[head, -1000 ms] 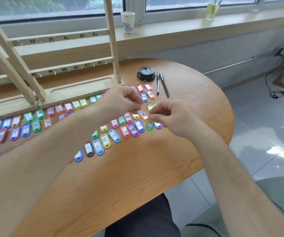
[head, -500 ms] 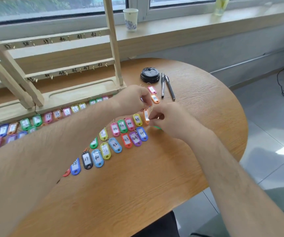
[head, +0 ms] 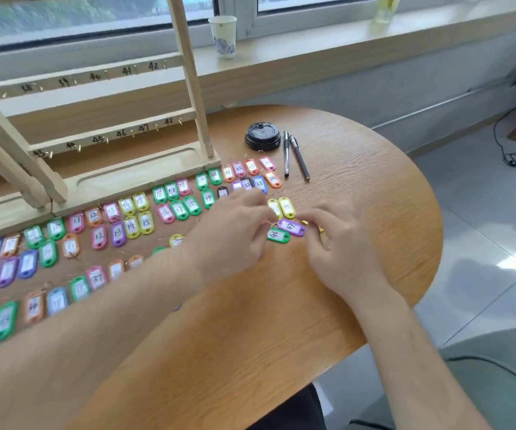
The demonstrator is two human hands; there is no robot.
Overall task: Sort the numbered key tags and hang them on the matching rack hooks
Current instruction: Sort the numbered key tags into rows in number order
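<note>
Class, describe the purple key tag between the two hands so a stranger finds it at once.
On the round wooden table, look between the person's left hand and right hand. There lies the purple plastic key tag marked 47; its neighbours are a green tag marked 46 and two yellow tags.

The left hand (head: 235, 234) and right hand (head: 340, 243) parted, baring the purple tag (head: 292, 227).

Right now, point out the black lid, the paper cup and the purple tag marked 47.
black lid (head: 262, 138): head view, centre of its top.
paper cup (head: 223, 38): head view, middle of its side wall.
purple tag 47 (head: 291, 227): head view, its white label.
</note>
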